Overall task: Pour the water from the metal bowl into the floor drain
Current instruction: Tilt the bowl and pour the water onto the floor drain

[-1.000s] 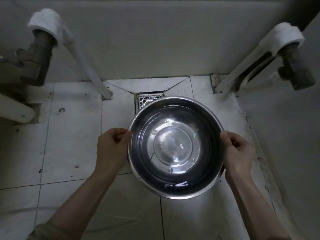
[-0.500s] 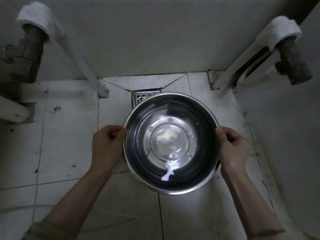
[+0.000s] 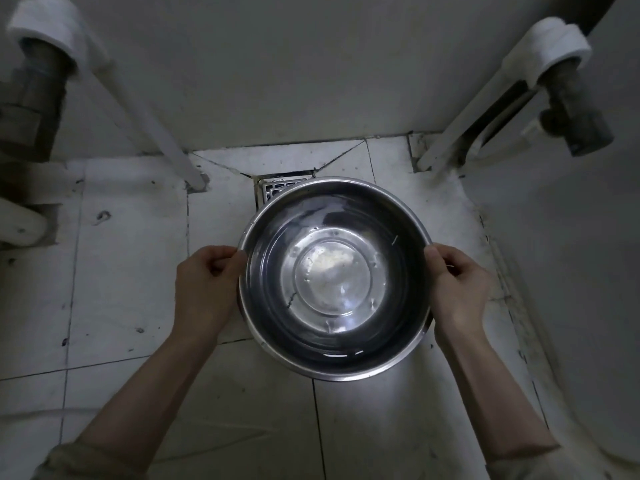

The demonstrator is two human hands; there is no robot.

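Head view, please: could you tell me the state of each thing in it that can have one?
metal bowl: held about level above the floor, not tipped
water: in the bowl, none pouring
floor drain: grate on, partly hidden by the bowl's far rim
left hand: grips the left rim
right hand: grips the right rim

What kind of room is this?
Probably a bathroom or washroom corner: a white tiled floor, a metal floor drain set into it by the wall, and white water pipes with valves on both sides.

metal bowl (image 3: 335, 282): round, shiny, water inside, near level | floor drain (image 3: 277, 189): square grate, mostly hidden behind bowl's far rim
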